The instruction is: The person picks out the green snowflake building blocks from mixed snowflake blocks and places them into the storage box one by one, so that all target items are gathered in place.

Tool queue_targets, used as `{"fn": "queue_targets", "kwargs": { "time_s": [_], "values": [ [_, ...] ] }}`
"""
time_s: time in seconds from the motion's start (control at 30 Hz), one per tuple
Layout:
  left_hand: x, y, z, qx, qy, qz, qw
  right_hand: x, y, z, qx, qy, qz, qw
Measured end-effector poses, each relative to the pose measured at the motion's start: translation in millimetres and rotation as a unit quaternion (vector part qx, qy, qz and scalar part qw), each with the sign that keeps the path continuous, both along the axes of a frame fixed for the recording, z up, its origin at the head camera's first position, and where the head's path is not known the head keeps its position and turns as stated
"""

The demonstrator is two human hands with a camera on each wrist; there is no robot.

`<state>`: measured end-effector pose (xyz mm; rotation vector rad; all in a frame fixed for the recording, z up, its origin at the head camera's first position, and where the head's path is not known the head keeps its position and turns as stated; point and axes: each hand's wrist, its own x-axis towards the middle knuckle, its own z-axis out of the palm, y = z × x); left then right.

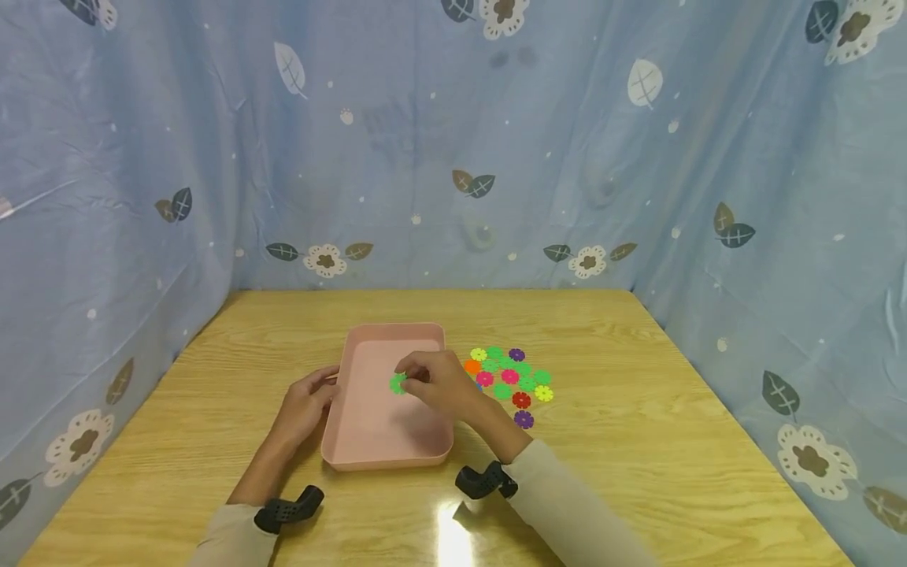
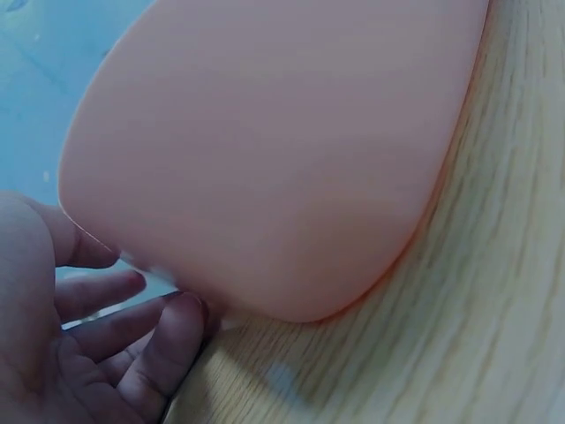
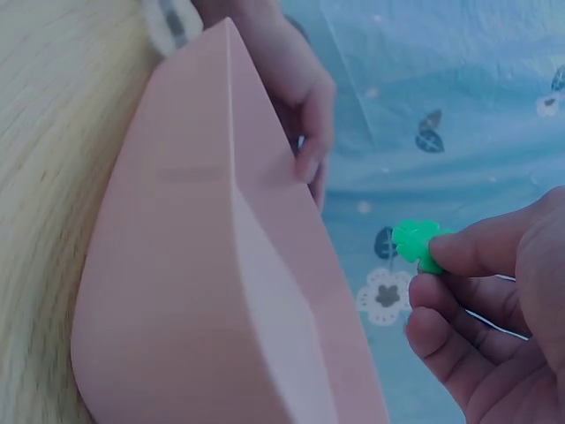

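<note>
My right hand (image 1: 441,384) is over the pink tray (image 1: 364,429), pinching a green flower-shaped plastic disc (image 3: 413,242) between thumb and fingertips. In the right wrist view the disc stands out from the fingertips, with notched petals round its edge. At the tray's left side is my left hand (image 1: 305,408), its relaxed fingers touching the outer wall near the rim. The left wrist view shows those fingers (image 2: 168,340) right at the tray's side, low over the wood. The visible part of the tray floor is bare.
Right of the tray, several flower-shaped discs (image 1: 509,376) in green, yellow, pink, red, orange and purple lie spread on the wooden table (image 1: 638,465). A purple disc (image 1: 523,420) lies nearest to me. A blue patterned curtain (image 1: 418,157) surrounds the table's back and sides.
</note>
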<state>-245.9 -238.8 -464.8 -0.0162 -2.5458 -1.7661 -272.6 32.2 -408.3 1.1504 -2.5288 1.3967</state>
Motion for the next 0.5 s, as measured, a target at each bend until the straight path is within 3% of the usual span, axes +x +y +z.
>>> {"fn": "queue_targets", "kwargs": {
  "time_s": [0.17,0.4,0.5],
  "values": [
    [-1.0,-2,-1.7,-0.013,0.009,-0.004,0.9999,1.5,-10,-6.5,0.004,-0.024,0.003,1.000],
    [-2.0,-3,-3.5,-0.022,0.021,-0.005,0.9995,0.7,-26,-11.6,0.030,-0.016,0.019,0.999],
    [-1.7,-2,-4.8,-0.024,0.020,-0.004,0.9995,0.2,-34,-14.9,0.041,-0.040,0.021,0.998]
  ]
}}
